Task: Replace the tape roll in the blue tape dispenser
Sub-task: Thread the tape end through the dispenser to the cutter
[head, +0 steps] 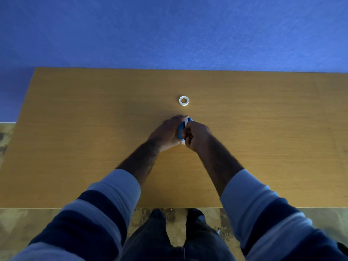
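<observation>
Gripping the blue tape dispenser from both sides, mid-table, near centre of the wooden table. Left to right:

Left hand: cupped round the dispenser's left side, fingers curled over its far end, thumb tucked near the base. Closed on it, steadying it. Dispenser looks lifted or tipped on edge; can't tell if it touches the table.

Dispenser: only a sliver of blue shows between the hands, with a pale strip at its far tip, maybe tape end or cutter, too small to tell. Whether a roll sits inside is hidden.

Right hand: fingers bunched tight against the dispenser's right side, pinching or pulling at something there. What exactly it pinches is not visible.

Tape roll: small whitish ring lying flat on the table, just beyond the hands, apart from them, untouched. Can't tell if it is the new roll or the spent one.

Progress, my read: early to middle. Hands are working at the dispenser, probably opening it or freeing the core. Left to do: seat the roll, thread the tape, put the dispenser down.
</observation>
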